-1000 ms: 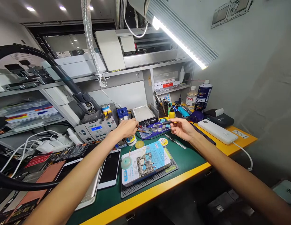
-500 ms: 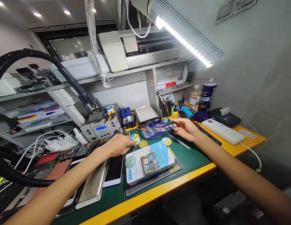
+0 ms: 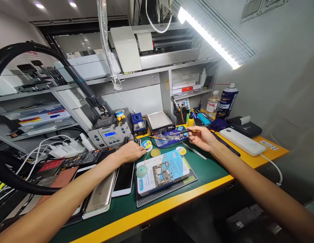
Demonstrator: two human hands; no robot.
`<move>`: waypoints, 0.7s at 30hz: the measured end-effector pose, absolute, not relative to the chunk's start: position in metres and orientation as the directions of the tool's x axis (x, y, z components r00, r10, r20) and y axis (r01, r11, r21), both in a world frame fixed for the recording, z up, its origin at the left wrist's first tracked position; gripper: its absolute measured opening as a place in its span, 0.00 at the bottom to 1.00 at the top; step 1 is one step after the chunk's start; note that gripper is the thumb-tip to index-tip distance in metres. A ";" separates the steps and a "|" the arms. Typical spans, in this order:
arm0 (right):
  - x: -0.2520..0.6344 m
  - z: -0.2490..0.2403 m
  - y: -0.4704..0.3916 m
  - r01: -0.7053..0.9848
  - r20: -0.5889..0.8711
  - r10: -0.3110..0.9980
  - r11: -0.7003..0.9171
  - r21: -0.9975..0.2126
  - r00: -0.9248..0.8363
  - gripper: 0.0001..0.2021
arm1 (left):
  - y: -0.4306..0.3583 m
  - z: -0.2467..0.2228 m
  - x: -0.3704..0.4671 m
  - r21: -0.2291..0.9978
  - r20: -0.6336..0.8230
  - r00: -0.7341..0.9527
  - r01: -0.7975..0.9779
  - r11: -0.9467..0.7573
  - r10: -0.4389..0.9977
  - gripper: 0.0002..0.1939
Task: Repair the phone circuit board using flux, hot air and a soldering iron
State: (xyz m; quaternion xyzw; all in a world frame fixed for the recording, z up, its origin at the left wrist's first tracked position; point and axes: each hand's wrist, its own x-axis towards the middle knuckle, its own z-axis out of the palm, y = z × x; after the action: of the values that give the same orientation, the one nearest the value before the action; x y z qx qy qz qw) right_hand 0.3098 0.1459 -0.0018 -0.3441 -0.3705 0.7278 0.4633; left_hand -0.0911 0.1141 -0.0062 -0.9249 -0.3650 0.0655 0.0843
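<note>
My right hand (image 3: 201, 137) grips a thin dark soldering iron (image 3: 186, 131), its tip pointing left over the tools at the back of the mat. My left hand (image 3: 132, 152) is closed, its fingertips beside the solder spool (image 3: 146, 145); what it holds, if anything, is hidden. In front of my hands a white and blue box (image 3: 177, 165) lies on a grey perforated pad (image 3: 192, 178). On the box rest a circuit board (image 3: 162, 174) and a round green disc (image 3: 141, 171). A round yellowish tin (image 3: 155, 153) sits behind the box.
Phones (image 3: 123, 180) lie under and beside my left forearm. Behind stand a grey soldering station (image 3: 111, 135), a blue iron stand (image 3: 138, 121) and a hot plate (image 3: 159, 121). Tweezers (image 3: 194, 151), a yellow bottle (image 3: 190, 120) and a white power bank (image 3: 241, 141) are to the right.
The camera view has shifted slightly. My left hand's fingertips now sit nearer the solder spool. My right hand still holds the iron in about the same place.
</note>
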 end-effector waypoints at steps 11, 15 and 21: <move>0.312 -0.003 0.147 -0.438 -0.145 0.928 -0.294 -0.850 -0.342 0.16 | 0.067 0.013 -0.089 0.117 0.176 0.449 0.874 -0.471 0.876 0.19; 0.312 -0.003 0.147 -0.443 -0.141 0.925 -0.298 -0.846 -0.353 0.16 | 0.052 0.021 -0.091 0.251 0.186 0.342 0.890 -0.381 0.921 0.19; 0.311 -0.003 0.147 -0.433 -0.147 0.923 -0.302 -0.850 -0.355 0.17 | 0.033 0.025 -0.094 0.398 0.203 0.265 0.857 -0.326 0.943 0.18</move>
State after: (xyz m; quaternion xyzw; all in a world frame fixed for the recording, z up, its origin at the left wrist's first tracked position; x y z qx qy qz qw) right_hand 0.3112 0.1474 -0.0027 -0.3316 -0.3698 0.7355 0.4608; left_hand -0.0942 0.0327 0.0252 -0.7883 -0.5708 -0.2045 -0.1046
